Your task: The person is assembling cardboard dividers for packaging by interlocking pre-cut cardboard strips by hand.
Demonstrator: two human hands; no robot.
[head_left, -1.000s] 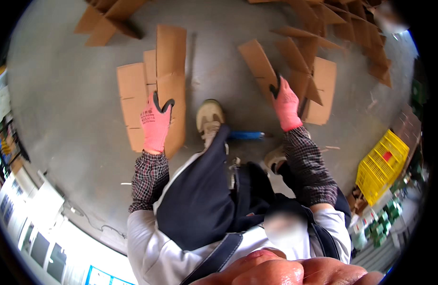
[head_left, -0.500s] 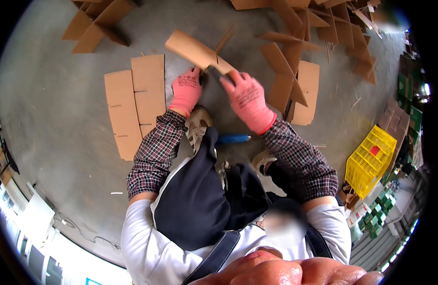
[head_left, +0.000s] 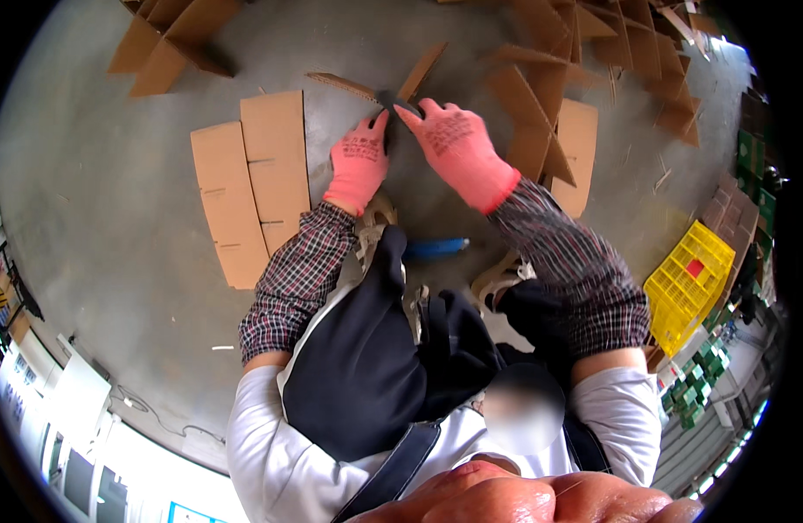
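Note:
Two brown cardboard strips, a left cardboard strip (head_left: pixel 345 85) and a right cardboard strip (head_left: pixel 424 71), stand nearly edge-on in front of me. They angle toward each other and meet at my fingertips. My left hand (head_left: pixel 360 162), in a pink glove with a dark palm side, is closed at the near end where they meet. My right hand (head_left: pixel 458 150), gloved alike, pinches there from the right, its thumb pointing at the left hand's fingers. The fingers and dark glove parts hide the joint, so whether the strips interlock cannot be told.
Slotted flat cardboard sheets (head_left: pixel 275 166) lie on the floor at left. Assembled cardboard dividers stand at far left (head_left: pixel 170 44) and right (head_left: pixel 541 113), beside another flat sheet (head_left: pixel 575 157). A blue object (head_left: pixel 436 247) lies near my shoes; a yellow crate (head_left: pixel 691 288) is at right.
The left strip has turned from showing its broad face to nearly edge-on. My hands have come closer together, the left shifting slightly right and both moving a little farther away.

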